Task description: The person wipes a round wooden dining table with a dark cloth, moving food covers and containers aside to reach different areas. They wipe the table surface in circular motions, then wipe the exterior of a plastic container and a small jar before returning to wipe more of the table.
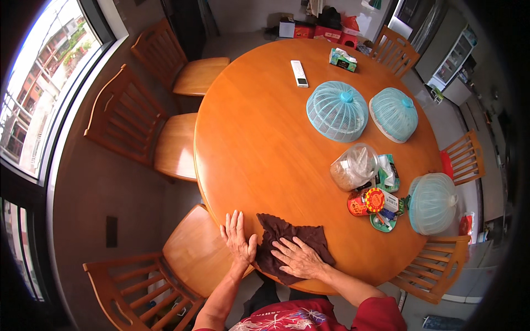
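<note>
A dark brown cloth [298,234] lies spread and creased at the near edge of the round wooden table [259,143]. My right hand [301,259] rests flat on it, fingers spread and pointing up and left. Just left of the cloth, my left hand [238,240] lies on the table's edge with its fingers stretched out and nothing in it. Its thumb is close to the cloth's left side. Part of the cloth hangs toward the table's rim under my right hand.
To the right stand a clear plastic jar [353,166], a red jar [359,203], a tissue pack [388,172] and a small green tray [383,222]. Blue mesh food covers [337,113] sit farther back, near a white remote [299,74] and a tissue box [343,59]. Wooden chairs [176,146] surround the table.
</note>
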Demonstrator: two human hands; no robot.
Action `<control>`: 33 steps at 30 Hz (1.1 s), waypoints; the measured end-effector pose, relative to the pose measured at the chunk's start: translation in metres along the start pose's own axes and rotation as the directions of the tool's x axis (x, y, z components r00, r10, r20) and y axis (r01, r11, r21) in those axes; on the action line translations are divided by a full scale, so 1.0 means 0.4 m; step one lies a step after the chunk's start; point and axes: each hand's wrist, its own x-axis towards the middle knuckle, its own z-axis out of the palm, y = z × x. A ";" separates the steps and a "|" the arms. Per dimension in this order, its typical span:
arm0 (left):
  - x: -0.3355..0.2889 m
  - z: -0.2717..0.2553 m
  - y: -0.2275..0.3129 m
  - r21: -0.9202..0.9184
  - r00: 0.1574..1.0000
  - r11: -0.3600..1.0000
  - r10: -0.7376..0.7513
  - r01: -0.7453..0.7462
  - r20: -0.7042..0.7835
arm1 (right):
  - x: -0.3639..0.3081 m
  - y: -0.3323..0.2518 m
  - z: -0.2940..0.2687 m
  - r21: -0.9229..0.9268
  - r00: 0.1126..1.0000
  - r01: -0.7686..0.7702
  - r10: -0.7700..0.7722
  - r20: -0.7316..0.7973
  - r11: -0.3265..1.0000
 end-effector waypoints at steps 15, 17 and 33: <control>-0.008 0.003 -0.011 0.071 0.996 0.994 -0.089 0.088 0.007 | 0.732 0.626 -0.106 -0.273 0.911 -0.267 0.151 -0.383 0.924; -0.009 0.002 -0.007 0.071 0.995 0.993 -0.096 0.094 0.016 | 0.808 0.681 -0.120 -0.234 0.892 -0.348 0.244 -0.381 0.908; -0.018 0.021 -0.010 -0.006 0.990 0.999 -0.047 0.047 -0.135 | 0.737 0.222 0.030 -0.135 0.924 0.283 -0.307 -0.229 0.950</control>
